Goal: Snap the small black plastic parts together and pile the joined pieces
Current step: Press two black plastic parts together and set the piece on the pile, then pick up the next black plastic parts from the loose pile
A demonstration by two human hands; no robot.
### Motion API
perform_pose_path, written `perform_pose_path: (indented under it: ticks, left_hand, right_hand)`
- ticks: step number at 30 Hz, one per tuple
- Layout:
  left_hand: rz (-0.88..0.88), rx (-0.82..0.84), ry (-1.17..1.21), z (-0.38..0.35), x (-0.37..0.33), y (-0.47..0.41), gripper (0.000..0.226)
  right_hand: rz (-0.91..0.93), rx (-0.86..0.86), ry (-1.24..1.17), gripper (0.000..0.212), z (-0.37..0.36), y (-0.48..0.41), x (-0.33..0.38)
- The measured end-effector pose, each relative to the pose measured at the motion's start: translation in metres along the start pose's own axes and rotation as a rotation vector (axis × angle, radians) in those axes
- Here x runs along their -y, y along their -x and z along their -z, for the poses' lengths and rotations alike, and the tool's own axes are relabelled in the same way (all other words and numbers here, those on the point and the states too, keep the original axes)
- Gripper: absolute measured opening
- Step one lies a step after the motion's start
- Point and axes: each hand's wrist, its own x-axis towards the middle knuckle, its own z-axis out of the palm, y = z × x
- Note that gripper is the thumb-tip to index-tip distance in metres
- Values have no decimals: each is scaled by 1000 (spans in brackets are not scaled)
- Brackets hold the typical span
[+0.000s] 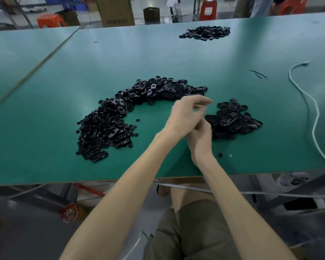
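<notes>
- The loose black parts are lying in a curved heap on the green table; a smaller pile, likely joined pieces, is sitting just right of the hands.
- The left hand is crossing over the right hand; blur and overlap are hiding both grips, so I cannot tell what either holds.
- With the heaps this near, a careless drop is risking mixed piles.

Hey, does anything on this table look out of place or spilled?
Two strays lie apart from the piles of black plastic parts near the green table's front edge: a small black piece and a tiny white ring, the only white bit there. A thin white cable also snakes across the table's right side.
</notes>
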Motion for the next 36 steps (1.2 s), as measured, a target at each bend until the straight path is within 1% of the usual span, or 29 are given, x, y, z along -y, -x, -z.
perform_pose_path:
  ticks: [1, 3, 6, 8, 11, 13, 15, 17, 18, 23, 25, 28, 31, 33, 36]
  left_hand:
    - [33, -66, -29, 11, 6, 1, 34]
    - [112, -163, -184, 37, 22, 3, 36]
    - [257, -194, -627, 77, 53, 6, 33]
    - [325, -201, -808, 97, 70, 10, 27]
    - [390, -196, -886, 113, 86, 12, 23]
    - [419, -202, -931, 118, 95, 12, 27]
    - [427, -170, -947, 120, 102, 13, 36]
    - [390, -141, -948, 118, 110, 13, 37]
    - [359, -152, -957, 117, 113, 14, 34]
    - [231, -296, -996, 114, 121, 15, 21]
    - [194, -337, -982, 115, 124, 16, 20]
    - [163, -394, -970, 114, 123, 20, 29]
    - [148, -448, -853, 111, 113, 22, 29]
    - [136, -465, -657, 105, 100, 23, 26]
    - [170, -385, -65, 90, 78, 25, 21]
  right_hand:
    - [34, 24, -16, 10, 0, 0, 1]
    - [26, 37, 3, 16, -2, -1, 2]
    - [26, 54, -26, 18, -2, -1, 1]
    - [25, 50, -25, 16, -2, -1, 1]
    - [22, 50, -23, 16, -1, -1, 2]
    - [22, 51, -18, 16, 0, 0, 3]
    - [23, 46, -8, 16, 0, -1, 3]
    - [23, 43, -7, 16, 0, -1, 4]
    - [19, 41, -8, 17, 0, -1, 4]
    - [21, 43, -20, 17, -1, -1, 4]
    - [23, 42, -21, 17, -1, -1, 4]
    - [27, 45, -20, 16, -1, 0, 5]
    - [25, 46, -23, 16, -1, 0, 5]
    - [23, 48, -25, 15, -1, 0, 5]
    - [36, 71, -24, 13, 0, 0, 4]
